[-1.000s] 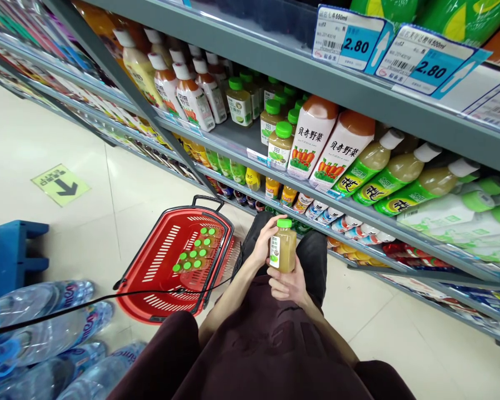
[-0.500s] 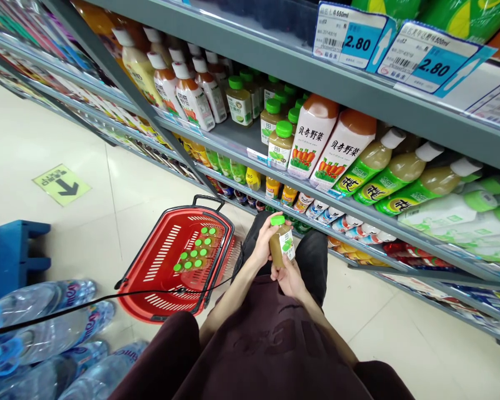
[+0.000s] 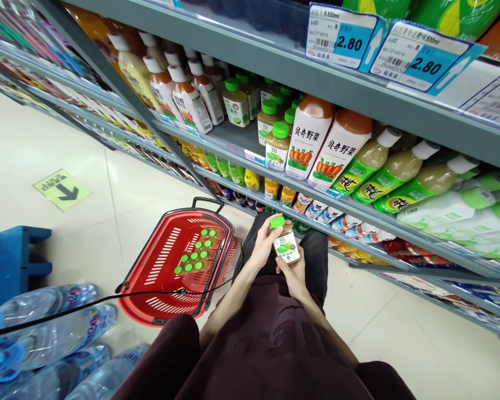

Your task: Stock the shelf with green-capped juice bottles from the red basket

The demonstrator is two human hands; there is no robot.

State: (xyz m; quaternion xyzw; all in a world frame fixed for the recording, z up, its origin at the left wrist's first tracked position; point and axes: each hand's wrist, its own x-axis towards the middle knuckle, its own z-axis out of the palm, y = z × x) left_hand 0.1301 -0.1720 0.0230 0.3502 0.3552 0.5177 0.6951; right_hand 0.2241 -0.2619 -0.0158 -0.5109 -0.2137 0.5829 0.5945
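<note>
A juice bottle [image 3: 286,245] with a green cap and a white label is held between both hands, above my knees. My left hand [image 3: 265,240] grips its upper left side, close to the cap. Around the lower right part and base, my right hand [image 3: 292,272] is closed, with the thumb on the label. The label faces up toward me. On the floor to the left stands a red shopping basket [image 3: 156,233], holding several green-capped bottles [image 3: 196,253] grouped at its right side. Similar green-capped bottles [image 3: 277,145] stand on the shelf ahead.
A shelf unit [image 3: 233,33] with price tags [image 3: 344,39] crosses the view, stocked with carrot-label bottles [image 3: 306,139] and other drinks. Large water bottles [image 3: 66,328] lie at lower left beside a blue stool-like stand [image 3: 19,255]. A black cable [image 3: 150,294] passes over the basket.
The bottle has been turned in my hands, so its label now faces me more fully. The view has shifted slightly; the basket stays in place.
</note>
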